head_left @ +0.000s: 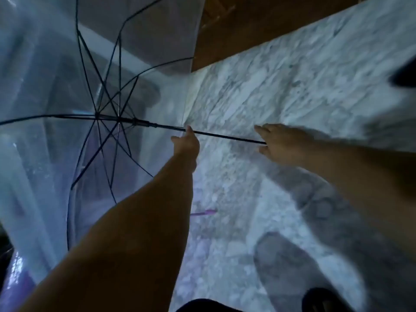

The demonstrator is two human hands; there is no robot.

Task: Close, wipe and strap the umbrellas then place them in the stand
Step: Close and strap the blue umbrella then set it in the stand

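Both hands, left (pixel 188 143) and right (pixel 281 143), grip the open umbrella's shaft (pixel 225 136) above marble floor (pixel 315 75).

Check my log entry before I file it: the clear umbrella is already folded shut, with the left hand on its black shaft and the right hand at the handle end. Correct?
Not quite. The head view shows the clear umbrella fully open, ribs spread, not folded shut. The rest stands: the left hand is on its black shaft and the right hand at the handle end.

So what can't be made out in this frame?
- Umbrella handle, head view: hidden behind the right hand, so its grip is unclear.
- Canopy: cut off by the left and top edges.
- Purple object on the floor: too blurred to identify.
- Stand: not in view.
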